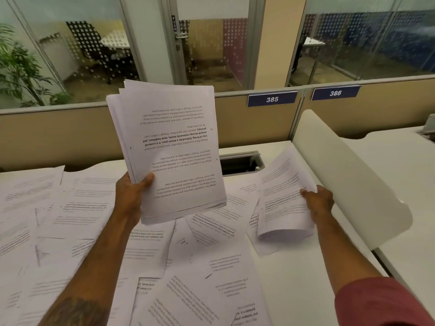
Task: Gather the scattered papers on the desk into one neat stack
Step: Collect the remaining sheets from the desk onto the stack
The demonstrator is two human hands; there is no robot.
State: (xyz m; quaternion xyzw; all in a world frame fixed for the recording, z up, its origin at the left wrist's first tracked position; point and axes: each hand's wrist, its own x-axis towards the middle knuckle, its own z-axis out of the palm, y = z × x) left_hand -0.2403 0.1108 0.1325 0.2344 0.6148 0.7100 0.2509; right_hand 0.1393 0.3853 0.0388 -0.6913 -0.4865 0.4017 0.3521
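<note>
— What's nearest?
— Loose papers (82, 220) cover the desk (294, 278) from 6 round to 9 o'clock, overlapping at every angle. Bare desktop shows at 4 o'clock. A red sleeve (381, 302) sits at 5 o'clock on the right arm.

— How do the arms lie?
— Both forearms reach forward. The left one runs up from 7 o'clock. The left hand (131, 196) clasps the stack (171, 149) at its lower left corner, with the thumb across the front sheet and the fingers behind. The stack is held off the desk, close to upright and leaning toward 1 o'clock. Its edges are uneven and its print is upside down.

— And the right?
— The right hand (320, 201) is out low at 3 o'clock, back uppermost. It grips a few sheets (282, 198) by their right edge. Their near end curls down over the papers below.

— Farther off?
— There is a cable slot (237, 164) at 12 o'clock and a white divider (341, 172) at 2. Beyond them is a beige partition (58, 132) with labels (272, 99) 385 and 386. Behind the glass are a plant (18, 67) at 10, a chair (94, 45) at 11 and a door (209, 50) at 12.
</note>
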